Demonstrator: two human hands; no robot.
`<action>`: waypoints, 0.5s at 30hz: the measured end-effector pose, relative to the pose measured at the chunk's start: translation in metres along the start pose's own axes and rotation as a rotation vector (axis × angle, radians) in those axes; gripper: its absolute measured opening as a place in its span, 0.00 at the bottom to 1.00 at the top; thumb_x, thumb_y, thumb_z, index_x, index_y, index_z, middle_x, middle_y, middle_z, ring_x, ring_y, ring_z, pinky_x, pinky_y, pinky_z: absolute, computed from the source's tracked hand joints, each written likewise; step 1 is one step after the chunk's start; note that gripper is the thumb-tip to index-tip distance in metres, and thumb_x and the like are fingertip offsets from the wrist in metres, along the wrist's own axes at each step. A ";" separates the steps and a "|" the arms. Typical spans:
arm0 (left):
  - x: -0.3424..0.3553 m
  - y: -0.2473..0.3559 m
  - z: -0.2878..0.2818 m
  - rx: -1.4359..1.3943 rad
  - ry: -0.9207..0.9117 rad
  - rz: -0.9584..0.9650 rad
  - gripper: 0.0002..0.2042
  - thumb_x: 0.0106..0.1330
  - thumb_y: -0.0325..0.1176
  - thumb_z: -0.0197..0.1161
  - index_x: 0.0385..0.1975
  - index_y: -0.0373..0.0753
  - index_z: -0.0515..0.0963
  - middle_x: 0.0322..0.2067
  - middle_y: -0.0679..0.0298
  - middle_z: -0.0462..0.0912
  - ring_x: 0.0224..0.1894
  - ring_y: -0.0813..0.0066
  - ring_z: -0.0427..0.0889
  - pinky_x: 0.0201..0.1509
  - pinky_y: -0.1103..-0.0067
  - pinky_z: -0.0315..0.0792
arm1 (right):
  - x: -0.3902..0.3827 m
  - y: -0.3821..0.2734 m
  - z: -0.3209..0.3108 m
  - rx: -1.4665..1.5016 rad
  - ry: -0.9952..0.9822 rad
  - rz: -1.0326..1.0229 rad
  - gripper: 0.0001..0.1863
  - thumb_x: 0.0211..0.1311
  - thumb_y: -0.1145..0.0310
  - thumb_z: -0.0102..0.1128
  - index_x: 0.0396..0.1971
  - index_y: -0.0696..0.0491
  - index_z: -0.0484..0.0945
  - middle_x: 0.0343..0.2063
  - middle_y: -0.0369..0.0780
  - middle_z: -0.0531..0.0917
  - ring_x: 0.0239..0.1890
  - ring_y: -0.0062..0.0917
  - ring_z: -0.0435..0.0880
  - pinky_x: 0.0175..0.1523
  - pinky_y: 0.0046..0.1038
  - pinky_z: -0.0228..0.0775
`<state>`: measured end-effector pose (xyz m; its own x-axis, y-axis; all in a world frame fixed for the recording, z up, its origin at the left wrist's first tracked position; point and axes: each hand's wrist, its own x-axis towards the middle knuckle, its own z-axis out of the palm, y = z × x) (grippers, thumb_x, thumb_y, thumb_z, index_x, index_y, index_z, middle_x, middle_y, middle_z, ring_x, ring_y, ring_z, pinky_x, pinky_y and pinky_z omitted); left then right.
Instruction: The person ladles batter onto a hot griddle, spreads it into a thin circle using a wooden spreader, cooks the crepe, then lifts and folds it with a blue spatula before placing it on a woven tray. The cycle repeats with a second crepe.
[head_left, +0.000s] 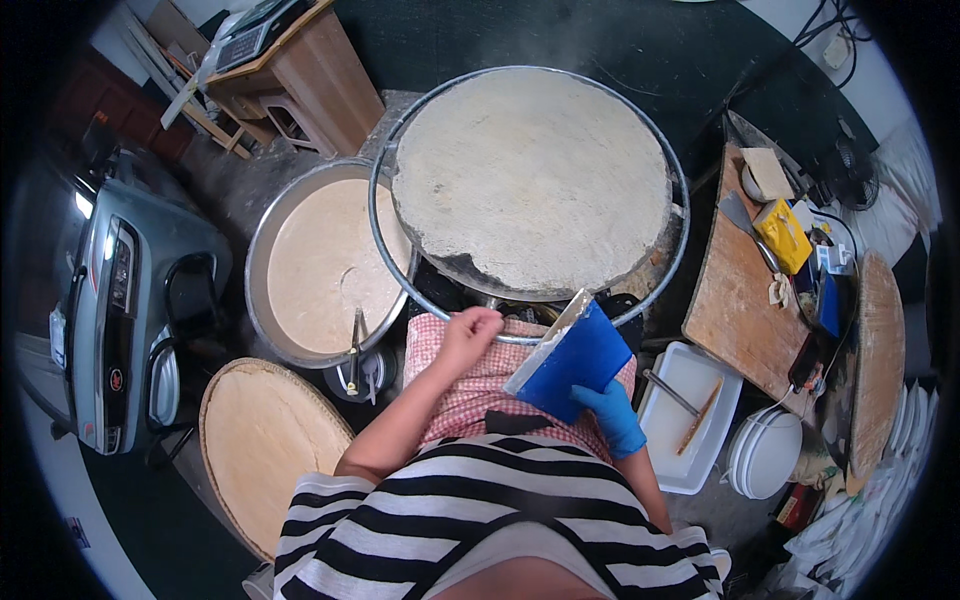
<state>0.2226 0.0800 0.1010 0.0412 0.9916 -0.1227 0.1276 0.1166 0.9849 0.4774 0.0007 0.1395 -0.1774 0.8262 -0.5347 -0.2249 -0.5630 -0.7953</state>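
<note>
A large round griddle (530, 180) lies in front of me, covered by a thin pale sheet of batter with a ragged near edge. A metal ring (686, 215) runs around it. My right hand (612, 415), in a blue glove, grips a flat blue scraper board (575, 360) by its lower right part. Pale batter coats the board's upper left edge, close to the ring's near side. My bare left hand (470, 337) is closed, its fingers curled together, by the near left side of the ring. Nothing shows in it.
Left of the griddle stands a wide metal basin (320, 265) of batter, with a handled tool (354, 350) at its near rim. A round woven tray (265, 445) is nearer. To the right are a wooden table (745, 290), a white tub (690, 465) and stacked white buckets (768, 450).
</note>
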 end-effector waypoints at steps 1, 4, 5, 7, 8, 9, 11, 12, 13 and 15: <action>0.004 -0.002 -0.008 0.018 0.083 0.026 0.07 0.59 0.30 0.60 0.32 0.34 0.77 0.22 0.72 0.75 0.24 0.88 0.68 0.28 0.89 0.66 | -0.001 0.000 0.001 0.003 0.028 0.020 0.22 0.50 0.73 0.61 0.48 0.61 0.70 0.40 0.39 0.78 0.40 0.24 0.77 0.45 0.24 0.70; 0.013 -0.006 -0.029 -0.068 0.186 -0.056 0.06 0.60 0.29 0.59 0.32 0.34 0.77 0.22 0.74 0.75 0.24 0.89 0.69 0.28 0.89 0.65 | -0.003 -0.002 0.006 0.022 0.092 -0.101 0.21 0.52 0.74 0.59 0.47 0.61 0.71 0.41 0.39 0.78 0.39 0.24 0.77 0.45 0.24 0.70; 0.013 -0.006 -0.032 -0.097 0.171 -0.004 0.06 0.61 0.29 0.58 0.32 0.34 0.76 0.23 0.72 0.75 0.24 0.88 0.69 0.27 0.89 0.65 | -0.002 -0.005 0.008 0.045 0.111 -0.144 0.20 0.52 0.74 0.58 0.47 0.61 0.71 0.41 0.39 0.78 0.39 0.24 0.77 0.45 0.25 0.70; 0.011 -0.006 -0.033 -0.058 0.128 -0.068 0.06 0.61 0.29 0.58 0.32 0.33 0.76 0.23 0.72 0.75 0.24 0.88 0.70 0.28 0.89 0.65 | -0.001 -0.013 0.012 -0.224 0.208 -0.453 0.14 0.54 0.75 0.56 0.43 0.58 0.75 0.40 0.38 0.79 0.41 0.23 0.76 0.47 0.24 0.68; 0.008 -0.006 -0.031 -0.117 0.096 -0.076 0.06 0.61 0.29 0.58 0.33 0.33 0.76 0.23 0.71 0.76 0.24 0.87 0.71 0.28 0.89 0.66 | 0.000 -0.018 0.014 -0.507 0.251 -0.571 0.13 0.54 0.75 0.57 0.41 0.56 0.76 0.40 0.38 0.79 0.42 0.23 0.76 0.47 0.24 0.68; 0.007 -0.005 -0.027 -0.122 0.090 -0.058 0.06 0.62 0.29 0.58 0.33 0.33 0.76 0.23 0.70 0.76 0.24 0.87 0.71 0.29 0.89 0.66 | 0.002 -0.024 0.014 -0.763 0.293 -0.604 0.12 0.53 0.75 0.57 0.40 0.54 0.77 0.39 0.38 0.79 0.42 0.24 0.76 0.47 0.24 0.68; 0.002 -0.002 -0.021 -0.127 0.072 -0.057 0.07 0.62 0.29 0.57 0.34 0.33 0.76 0.24 0.70 0.77 0.25 0.87 0.72 0.30 0.89 0.67 | 0.005 -0.037 0.016 -0.737 0.332 -0.983 0.11 0.48 0.75 0.59 0.35 0.50 0.79 0.39 0.39 0.79 0.43 0.28 0.77 0.48 0.27 0.67; 0.001 -0.001 -0.018 -0.159 0.055 -0.049 0.07 0.62 0.29 0.57 0.35 0.33 0.76 0.25 0.69 0.78 0.26 0.87 0.73 0.31 0.89 0.68 | 0.005 -0.043 0.017 -0.713 0.346 -1.099 0.11 0.46 0.75 0.60 0.32 0.48 0.81 0.39 0.39 0.79 0.43 0.31 0.77 0.48 0.28 0.67; 0.000 0.001 -0.017 -0.146 0.053 -0.062 0.07 0.62 0.29 0.57 0.36 0.33 0.76 0.25 0.69 0.78 0.26 0.87 0.73 0.31 0.89 0.68 | 0.004 -0.050 0.017 -0.831 0.366 -1.173 0.11 0.43 0.75 0.60 0.30 0.47 0.81 0.39 0.40 0.79 0.44 0.33 0.77 0.48 0.30 0.67; 0.000 0.003 -0.017 -0.136 0.052 -0.083 0.07 0.61 0.29 0.58 0.36 0.33 0.76 0.25 0.69 0.78 0.26 0.87 0.73 0.31 0.89 0.68 | 0.003 -0.060 0.019 -1.087 0.404 -1.258 0.12 0.36 0.73 0.60 0.26 0.45 0.81 0.38 0.40 0.79 0.44 0.37 0.76 0.48 0.34 0.66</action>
<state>0.2066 0.0814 0.1056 -0.0153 0.9794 -0.2013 -0.0070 0.2012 0.9795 0.4721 0.0367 0.1907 -0.1403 0.7648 0.6288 0.7105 0.5201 -0.4740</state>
